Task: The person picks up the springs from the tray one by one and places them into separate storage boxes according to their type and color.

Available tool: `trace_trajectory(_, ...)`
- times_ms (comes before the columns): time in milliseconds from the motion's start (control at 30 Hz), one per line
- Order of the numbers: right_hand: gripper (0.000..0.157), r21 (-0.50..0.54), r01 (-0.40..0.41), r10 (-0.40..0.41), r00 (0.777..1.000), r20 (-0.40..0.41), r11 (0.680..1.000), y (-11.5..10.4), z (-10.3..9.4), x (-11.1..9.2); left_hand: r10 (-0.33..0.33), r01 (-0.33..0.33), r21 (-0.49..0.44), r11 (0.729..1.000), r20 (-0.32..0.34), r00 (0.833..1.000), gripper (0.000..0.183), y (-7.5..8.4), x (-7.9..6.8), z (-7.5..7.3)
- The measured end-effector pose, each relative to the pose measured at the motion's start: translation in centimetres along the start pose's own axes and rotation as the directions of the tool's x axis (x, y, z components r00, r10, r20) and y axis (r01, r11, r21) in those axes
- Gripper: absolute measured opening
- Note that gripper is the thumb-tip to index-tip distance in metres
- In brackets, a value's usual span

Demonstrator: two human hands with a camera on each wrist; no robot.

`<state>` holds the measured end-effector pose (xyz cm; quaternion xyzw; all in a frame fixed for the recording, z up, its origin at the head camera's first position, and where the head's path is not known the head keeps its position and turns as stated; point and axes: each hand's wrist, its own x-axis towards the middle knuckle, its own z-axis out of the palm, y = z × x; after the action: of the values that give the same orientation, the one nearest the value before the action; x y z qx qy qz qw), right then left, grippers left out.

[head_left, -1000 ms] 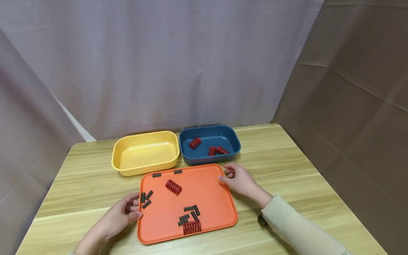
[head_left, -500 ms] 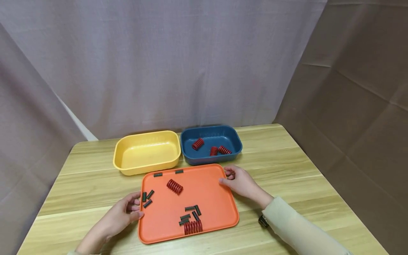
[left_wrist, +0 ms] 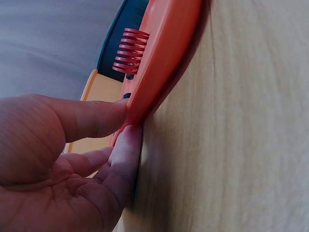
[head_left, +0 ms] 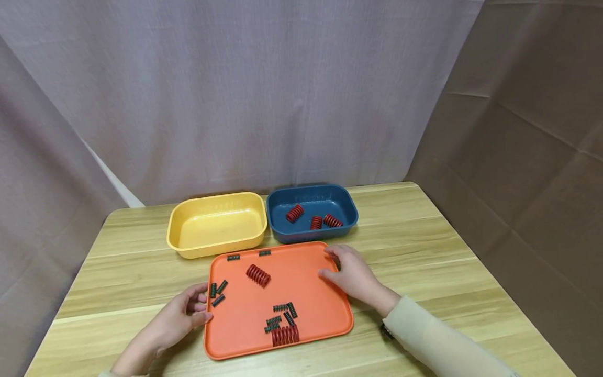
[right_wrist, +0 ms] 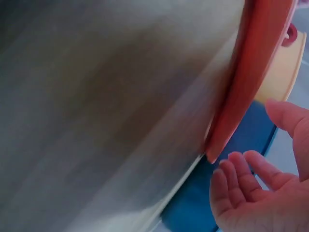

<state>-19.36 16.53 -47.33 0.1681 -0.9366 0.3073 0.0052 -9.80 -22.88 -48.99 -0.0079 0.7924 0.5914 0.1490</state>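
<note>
Orange tray (head_left: 315, 296) lower ctr of head view, L hand (head_left: 176, 319) pinching its left rim, R hand (head_left: 355, 275) w/ fingers parted, gripping nothing, by upper-right corner; one-sided lift prob. tips it & springs (head_left: 258, 275) roll.

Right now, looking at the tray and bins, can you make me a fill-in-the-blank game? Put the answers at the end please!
1. The blue bin has ____ red springs inside it.
2. The left hand pinches the rim of the tray, whose color is ____.
3. Next to the blue bin stands a second bin, whose color is ____.

Missing words: three; orange; yellow.
</note>
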Motion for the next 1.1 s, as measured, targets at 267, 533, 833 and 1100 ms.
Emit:
trace_trajectory(267, 0.051, 0.141, 0.131, -0.168, 0.943, 0.288, 0.981, -2.2, 0.6, -0.7, 0.006, -0.005, 0.023, 1.000, -0.019, 1.000, 0.067, 0.1, 0.4, 0.1)
trace_trajectory(533, 0.043, 0.138, 0.170, -0.215, 0.870, 0.443, 0.976, -4.4, 1.7, -1.2, -0.002, 0.002, 0.024, 1.000, -0.024, 1.000, 0.066, 0.3, 0.2, 0.1)
trace_trajectory(833, 0.027, 0.058, 0.231, -0.231, 0.852, 0.471, 0.971, -5.3, 2.5, -1.4, 0.005, -0.005, 0.015, 1.000, -0.015, 1.000, 0.066, 0.1, 0.1, 0.1)
trace_trajectory(1100, 0.019, 0.023, 0.275, -0.254, 0.849, 0.463, 0.961, -5.4, 2.7, -1.5, -0.008, 0.009, 0.014, 1.000, -0.033, 0.999, 0.066, 0.2, 0.0, 0.2)
